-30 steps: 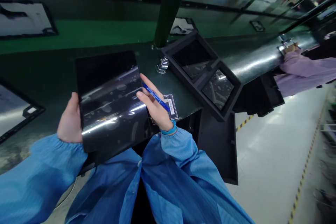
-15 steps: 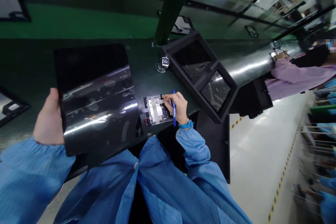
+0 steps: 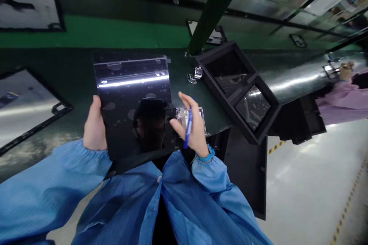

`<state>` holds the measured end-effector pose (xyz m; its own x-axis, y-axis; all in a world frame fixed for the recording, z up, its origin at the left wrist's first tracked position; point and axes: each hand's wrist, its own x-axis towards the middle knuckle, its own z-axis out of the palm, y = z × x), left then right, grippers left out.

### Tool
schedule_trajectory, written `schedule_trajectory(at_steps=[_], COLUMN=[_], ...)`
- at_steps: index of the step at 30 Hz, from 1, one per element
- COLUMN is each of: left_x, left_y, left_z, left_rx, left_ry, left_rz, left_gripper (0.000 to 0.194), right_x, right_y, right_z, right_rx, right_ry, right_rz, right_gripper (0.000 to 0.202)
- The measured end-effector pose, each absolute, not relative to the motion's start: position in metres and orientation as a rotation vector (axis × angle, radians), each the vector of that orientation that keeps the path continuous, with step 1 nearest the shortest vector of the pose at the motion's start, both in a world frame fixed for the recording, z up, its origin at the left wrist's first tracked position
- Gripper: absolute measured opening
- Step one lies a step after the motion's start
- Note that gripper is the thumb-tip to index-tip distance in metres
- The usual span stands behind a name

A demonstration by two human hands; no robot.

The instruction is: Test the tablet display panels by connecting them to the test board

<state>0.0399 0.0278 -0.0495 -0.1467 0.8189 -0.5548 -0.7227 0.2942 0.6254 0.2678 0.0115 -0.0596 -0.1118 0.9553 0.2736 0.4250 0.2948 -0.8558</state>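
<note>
A large glossy black panel (image 3: 132,118) stands tilted above the bench, its face showing reflections and film bubbles. My left hand (image 3: 94,126) grips its left edge, thumb in front and fingers hidden behind. Right of the panel, a small device with exposed circuitry (image 3: 202,116) lies on the bench, partly covered by my right hand (image 3: 193,126). That hand is over the device with thumb and index finger apart, and a blue pen (image 3: 188,128) is held against it.
A black foam tray (image 3: 230,101) with two dark screens lies right of a small metal counter (image 3: 197,73). A green post (image 3: 215,11) rises behind. White-backed panels (image 3: 25,103) lie left. A person in a pink sleeve (image 3: 339,97) works far right.
The view has shifted, so bench items appear further right. My left hand has tilted the panel and brought it closer to the device. My right thumb and index finger have come off the device and spread apart.
</note>
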Motion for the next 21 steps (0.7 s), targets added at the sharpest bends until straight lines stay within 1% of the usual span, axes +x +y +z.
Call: schedule_trajectory(at_steps=[1,2,3,4,6,8,9,11,14,16,17,21], left_x=[0.04,0.04,0.04,0.04,0.041,0.043,0.044,0.045,0.047,0.046,0.046,0.043], left_y=[0.028,0.027,0.027,0.026,0.025,0.023,0.023,0.021,0.02,0.019,0.019,0.018], left_z=[-0.051,-0.052,-0.052,-0.053,-0.054,-0.054,-0.054,-0.053,-0.052,-0.053,-0.053,-0.054], left_rx=[0.119,0.13,0.145,0.161,0.171,0.129,0.105,0.081,0.099,0.114,0.12,0.164], left_ry=[1.076,1.075,1.067,1.054,1.018,1.006,1.018,1.083,1.217,1.278,1.296,1.293], left_rz=[1.361,1.378,1.395,1.416,1.451,1.454,1.453,1.473,1.548,1.574,1.577,1.549], left_gripper=[0.051,0.049,0.047,0.045,0.04,0.041,0.042,0.04,0.03,0.028,0.028,0.025], right_x=[0.258,0.251,0.245,0.241,0.236,0.233,0.231,0.227,0.221,0.219,0.219,0.22], right_y=[0.01,0.009,0.008,0.008,0.006,0.003,0.002,0.001,0.001,0.001,0.001,-0.003], right_z=[-0.055,-0.052,-0.051,-0.051,-0.054,-0.059,-0.061,-0.064,-0.063,-0.061,-0.06,-0.061], right_rx=[-1.217,-1.176,-1.149,-1.132,-1.114,-1.125,-1.15,-1.237,-1.339,-1.312,-1.286,-1.231], right_ry=[-1.729,-1.743,-1.735,-1.711,-1.646,-1.601,-1.592,-1.594,-1.6,-1.603,-1.6,-1.596], right_rz=[0.874,0.955,1.013,1.051,1.069,1.031,0.996,0.901,0.8,0.818,0.835,0.835], right_gripper=[0.081,0.094,0.1,0.099,0.089,0.077,0.075,0.08,0.105,0.114,0.112,0.091])
